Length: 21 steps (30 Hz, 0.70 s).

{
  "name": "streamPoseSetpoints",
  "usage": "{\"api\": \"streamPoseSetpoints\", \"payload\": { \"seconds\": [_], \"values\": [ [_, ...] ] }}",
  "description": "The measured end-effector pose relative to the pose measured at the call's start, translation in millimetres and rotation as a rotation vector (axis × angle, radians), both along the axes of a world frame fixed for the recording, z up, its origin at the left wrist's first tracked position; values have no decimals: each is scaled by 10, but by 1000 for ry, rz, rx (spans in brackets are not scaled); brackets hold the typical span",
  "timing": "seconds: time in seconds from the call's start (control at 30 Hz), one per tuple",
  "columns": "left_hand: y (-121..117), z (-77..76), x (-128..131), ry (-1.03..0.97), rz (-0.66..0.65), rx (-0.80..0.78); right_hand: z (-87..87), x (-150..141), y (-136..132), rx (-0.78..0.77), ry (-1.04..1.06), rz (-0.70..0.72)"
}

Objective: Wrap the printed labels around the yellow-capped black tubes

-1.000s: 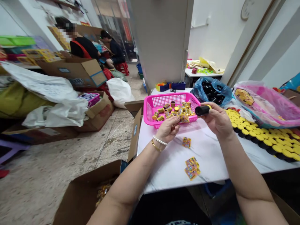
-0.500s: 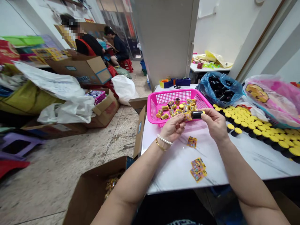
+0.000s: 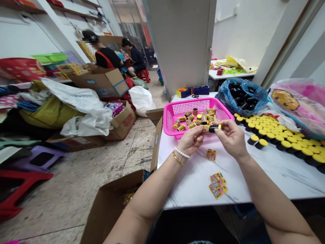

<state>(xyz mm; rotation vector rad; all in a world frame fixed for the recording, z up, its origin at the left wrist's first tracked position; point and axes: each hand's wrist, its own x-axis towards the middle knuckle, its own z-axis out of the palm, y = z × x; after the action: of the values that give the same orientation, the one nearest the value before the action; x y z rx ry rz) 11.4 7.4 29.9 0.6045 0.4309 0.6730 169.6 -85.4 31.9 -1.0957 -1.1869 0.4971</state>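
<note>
My right hand [image 3: 234,139] grips a small black canister [image 3: 212,128] by its yellow-lidded end, over the near edge of a pink basket [image 3: 169,112]. A yellow patterned label [image 3: 206,129] is pinched in my left hand [image 3: 191,139], against the canister's other end; how much of it touches is hard to see. Inside the basket lie several labelled canisters [image 3: 189,122]. On the table below my hands are a single label [image 3: 211,155] and a small overlapping group of labels [image 3: 217,185].
Rows of yellow-lidded black canisters [image 3: 284,135] stand at right, behind them a blue bag of black containers [image 3: 242,96]. Tape dispensers [image 3: 193,91] sit beyond the basket. An open cardboard box [image 3: 111,196] is on the left below the table [image 3: 182,189]. Two people sit far back.
The view has shifted slightly, so everything appears a little further right and lower. Both hands keep hold of the canister and label, with the canister's lid turned slightly.
</note>
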Motion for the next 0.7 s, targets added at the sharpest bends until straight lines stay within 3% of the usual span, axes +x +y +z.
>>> {"api": "streamPoseSetpoints", "payload": {
  "seconds": [0.1, 0.27, 0.37, 0.47, 0.6, 0.7],
  "values": [
    [17, -20, 2, 54, 30, 50, -56, -8, -1, -6, -87, -42],
    [18, -77, -6, 164, 117, 266, -88, 77, 6, 2, -242, -177],
    [-32, -50, -17, 200, 230, 363, -21, 158, 10, 66, -145, -174],
    [-85, 22, -38, 200, 316, 498, 47, 197, 9, 104, 5, -54],
    [-87, 62, -57, 160, 155, 651, 56, 171, -3, 40, -60, 120],
    [-51, 40, -60, 176, 96, 674, 39, 165, -10, 59, -236, 78]
  ]
}}
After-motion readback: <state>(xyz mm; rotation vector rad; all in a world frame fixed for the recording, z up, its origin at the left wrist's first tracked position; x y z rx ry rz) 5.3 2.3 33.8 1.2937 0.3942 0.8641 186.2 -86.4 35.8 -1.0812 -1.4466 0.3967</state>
